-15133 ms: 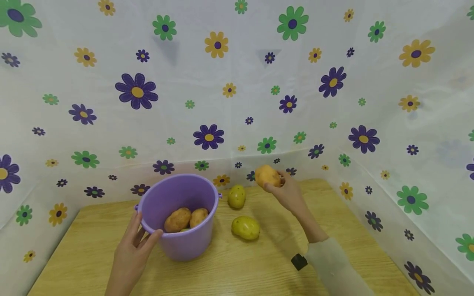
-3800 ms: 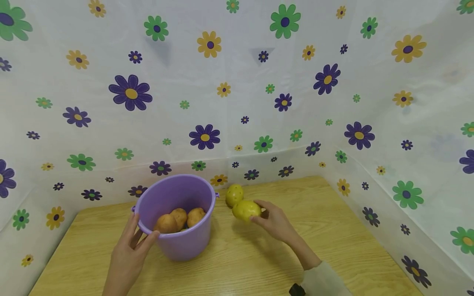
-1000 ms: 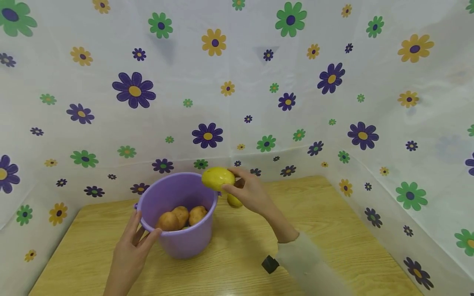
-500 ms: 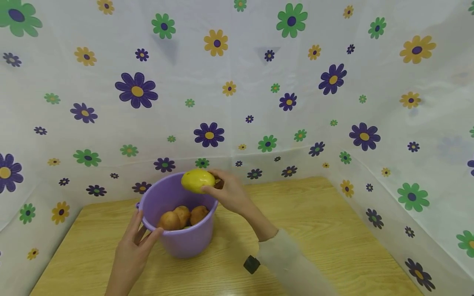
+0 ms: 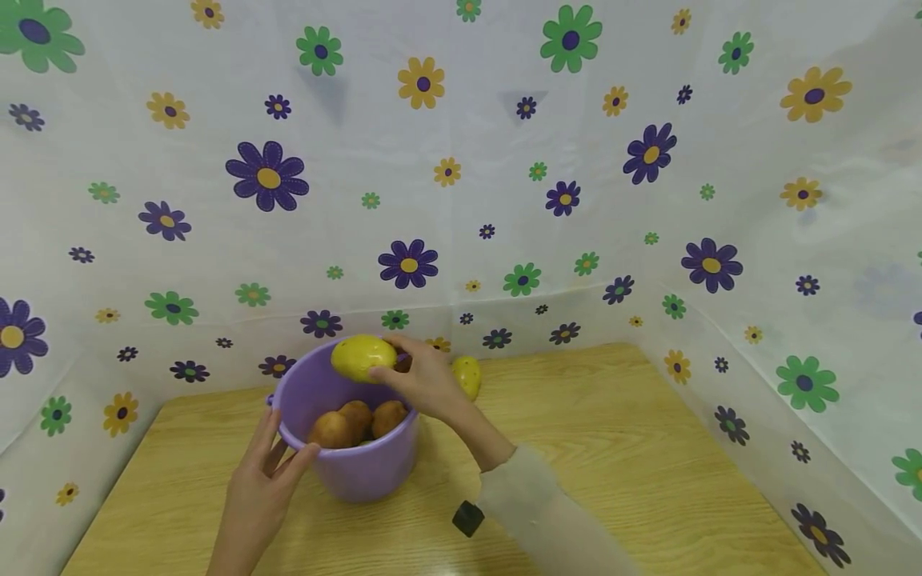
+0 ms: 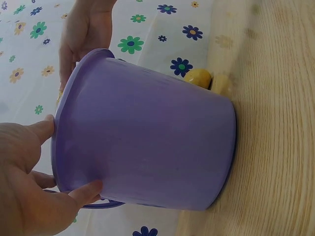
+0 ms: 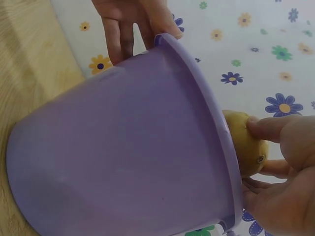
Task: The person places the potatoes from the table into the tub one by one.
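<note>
My left hand (image 5: 255, 488) holds the purple bucket (image 5: 367, 472) at its near left side, thumb and fingers spread along the rim. In the left wrist view those fingers (image 6: 88, 191) lie against the bucket's outer wall. A glossy yellow-green oval fruit (image 5: 362, 358) is pinched between the thumb and fingers of my right hand (image 5: 428, 380), over the bucket's mouth. The right wrist view shows this fruit (image 7: 243, 142) just beyond the rim, a small round eye at one end. Inside the bucket lie several brown potatoes (image 5: 333, 430).
Another yellow-green fruit (image 5: 467, 376) rests on the wooden table (image 5: 612, 464) behind and right of the bucket, partly behind my right hand. White sheeting printed with flowers (image 5: 490, 200) hangs along the back and sides. A black cube (image 5: 468, 518) sits by my right sleeve.
Earlier my right hand held a potato, then picked the yellow-green fruit off the table. It has since moved left over the bucket. More potatoes show inside; the left hand stays at the rim.
</note>
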Motion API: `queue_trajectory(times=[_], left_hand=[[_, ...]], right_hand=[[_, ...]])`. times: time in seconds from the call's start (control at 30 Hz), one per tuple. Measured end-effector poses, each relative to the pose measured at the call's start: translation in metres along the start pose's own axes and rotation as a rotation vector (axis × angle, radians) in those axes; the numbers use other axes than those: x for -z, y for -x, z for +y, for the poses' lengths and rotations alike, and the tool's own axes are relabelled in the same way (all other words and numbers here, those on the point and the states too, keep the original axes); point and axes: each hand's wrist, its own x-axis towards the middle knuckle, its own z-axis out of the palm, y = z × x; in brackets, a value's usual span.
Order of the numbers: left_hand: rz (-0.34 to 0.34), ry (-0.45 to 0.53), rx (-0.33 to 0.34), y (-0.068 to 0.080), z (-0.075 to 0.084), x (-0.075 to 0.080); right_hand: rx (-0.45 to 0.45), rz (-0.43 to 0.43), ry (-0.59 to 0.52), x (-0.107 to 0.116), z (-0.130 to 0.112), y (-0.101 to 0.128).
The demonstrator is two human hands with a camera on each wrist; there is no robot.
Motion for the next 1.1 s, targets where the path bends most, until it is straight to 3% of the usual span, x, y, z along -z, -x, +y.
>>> queue_trajectory(times=[0.33, 0.67, 1.1], left_hand=[[-0.003, 0.003, 0.007, -0.001, 0.0, -0.001], [0.0, 0.006, 0.017, 0.0, 0.003, -0.002], [0.003, 0.006, 0.018, -0.001, 0.0, -0.001]], right_hand=[[-0.022, 0.018, -0.023, -0.005, 0.003, 0.001], [0.009, 0.015, -0.034, -0.004, 0.005, 0.003], [0.067, 0.078, -0.087, 0.007, 0.013, 0.005]])
